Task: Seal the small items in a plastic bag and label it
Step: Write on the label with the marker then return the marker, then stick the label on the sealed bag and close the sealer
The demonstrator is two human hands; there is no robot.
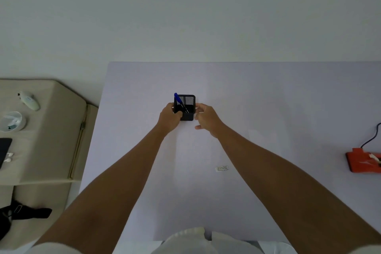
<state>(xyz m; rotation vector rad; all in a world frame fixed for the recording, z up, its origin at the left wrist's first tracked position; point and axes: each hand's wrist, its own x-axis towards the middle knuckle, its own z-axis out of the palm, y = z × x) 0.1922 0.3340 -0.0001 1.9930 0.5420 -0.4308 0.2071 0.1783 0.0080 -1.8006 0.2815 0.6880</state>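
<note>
Only partly visible behind the left hand [170, 118]: black mesh pen holder [188, 107].

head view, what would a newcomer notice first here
A black mesh cup in the middle of the table, with a blue pen leaning in it, draws the eye. The left hand grips its left side and the right hand hangs open by its right side. Next come the orange device at the table's right edge and a small white label beside the right forearm.
</note>
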